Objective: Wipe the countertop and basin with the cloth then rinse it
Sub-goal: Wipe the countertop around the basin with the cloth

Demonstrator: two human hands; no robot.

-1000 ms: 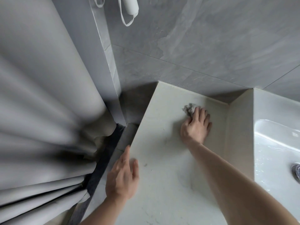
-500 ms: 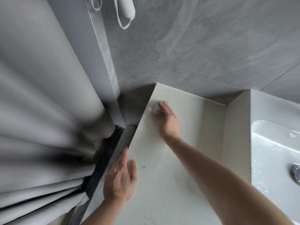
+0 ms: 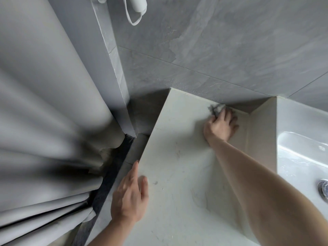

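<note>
Pale countertop (image 3: 177, 174), one cloth (image 3: 215, 108) under right hand (image 3: 221, 127) fingers, left hand (image 3: 128, 197) flat

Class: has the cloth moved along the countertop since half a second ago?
Yes. The cloth under the right hand moved from the countertop's left edge rightward, toward the basin.

pale countertop (image 3: 177, 174) with grey cloth (image 3: 215, 108)

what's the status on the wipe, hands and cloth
Right hand presses crumpled grey cloth onto pale stone countertop by rear wall. Left hand flat on counter's left edge. White basin untouched. Nothing blocking.
</note>
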